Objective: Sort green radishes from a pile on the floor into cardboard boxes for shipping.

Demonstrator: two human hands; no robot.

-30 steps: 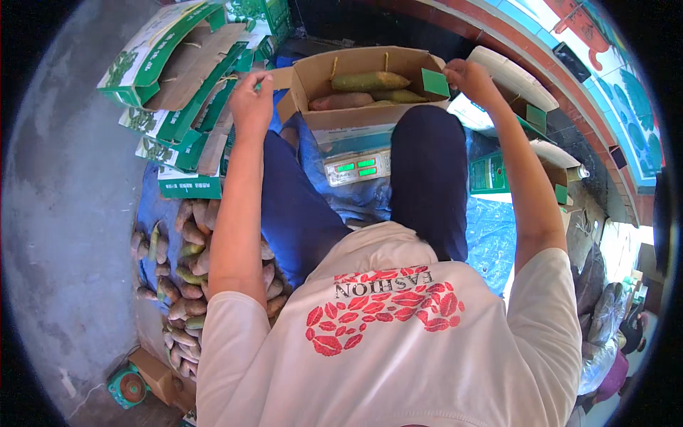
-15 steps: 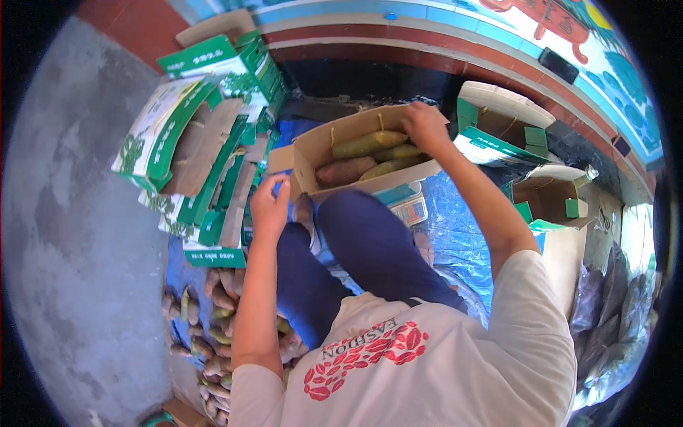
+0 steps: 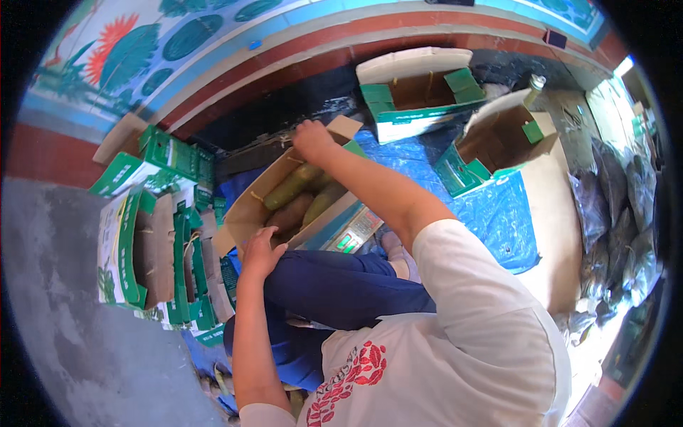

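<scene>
An open cardboard box (image 3: 245,208) stands at an angle in front of my knees, holding several long green and reddish-brown root vegetables (image 3: 290,213). My right hand (image 3: 313,142) grips its far rim near the right-hand flap, fingers curled over the edge. At the near left corner, my left hand (image 3: 260,255) rests against the rim with its thumb spread apart. The box sits over a weighing scale (image 3: 359,231), whose panel shows a lit green display. Its platform is mostly hidden beneath the box.
Green-and-white cartons (image 3: 135,249) are stacked at left. Two open cartons, one by the wall (image 3: 420,117) and one nearer (image 3: 469,167), stand right on a blue plastic sheet (image 3: 498,224). Dark plastic bags (image 3: 612,213) lie far right. Loose root vegetables (image 3: 220,384) lie lower left.
The view has swung right. My left hand has come onto the box's near corner, while my right hand stays at its far rim. The scale's green display now shows.
</scene>
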